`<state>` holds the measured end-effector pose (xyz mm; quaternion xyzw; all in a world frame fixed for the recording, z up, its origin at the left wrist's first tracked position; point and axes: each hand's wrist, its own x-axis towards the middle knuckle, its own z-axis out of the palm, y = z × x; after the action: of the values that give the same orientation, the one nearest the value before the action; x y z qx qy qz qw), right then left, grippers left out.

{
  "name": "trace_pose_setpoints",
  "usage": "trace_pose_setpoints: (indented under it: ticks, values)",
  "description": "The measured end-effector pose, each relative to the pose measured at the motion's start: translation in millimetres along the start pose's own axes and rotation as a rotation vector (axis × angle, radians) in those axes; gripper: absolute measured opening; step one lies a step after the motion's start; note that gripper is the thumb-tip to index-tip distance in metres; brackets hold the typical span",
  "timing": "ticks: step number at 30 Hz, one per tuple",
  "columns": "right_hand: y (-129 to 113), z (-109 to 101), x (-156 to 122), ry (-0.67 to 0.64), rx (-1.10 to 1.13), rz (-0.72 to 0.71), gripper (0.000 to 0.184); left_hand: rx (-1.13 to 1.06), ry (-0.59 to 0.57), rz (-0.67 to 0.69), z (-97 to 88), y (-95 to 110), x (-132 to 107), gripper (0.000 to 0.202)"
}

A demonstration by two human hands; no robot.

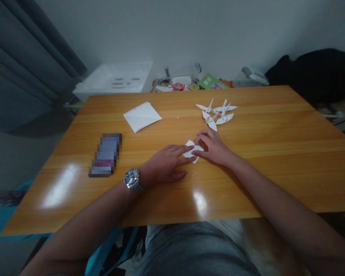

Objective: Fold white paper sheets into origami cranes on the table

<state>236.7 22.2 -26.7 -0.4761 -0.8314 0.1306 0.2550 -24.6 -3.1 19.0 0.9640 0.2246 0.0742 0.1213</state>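
paper [188, 154]: small, white, folded, lying on the table [276, 126] under both hands, just nearer than the folded birds [209, 117]. left hand [169, 163]: fingers extended and spread, two resting across the paper. right hand [214, 147]: thumb and forefinger curled at the right side; whether they pinch a flap cannot be told. assessment: very light, stiffer at the layered folds, easily creased or torn, liable to slide; best held flat mid-sheet, gripped by an edge.
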Motion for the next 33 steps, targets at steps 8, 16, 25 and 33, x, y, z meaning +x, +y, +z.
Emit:
trace_pose_setpoints:
  ticks: [8, 16, 25, 33]
  values:
    - [-1.3, -0.2, 1.0, 0.016, 0.012, -0.004, 0.032, 0.006, -0.002, 0.015, 0.0, 0.9, 1.9, 0.055]
    - [-0.1, -0.5, 0.8, 0.002, 0.005, -0.001, 0.033, -0.016, 0.003, -0.008, 4.2, -2.9, -0.4, 0.053]
    - [1.1, -3.2, -1.1, -0.013, -0.016, -0.025, 0.022, -0.052, 0.020, -0.011, 1.8, -1.6, -1.4, 0.051]
    - [-2.0, -0.1, 0.5, 0.030, -0.094, 0.001, 0.013, -0.032, 0.012, -0.022, 4.0, -2.9, -2.1, 0.050]
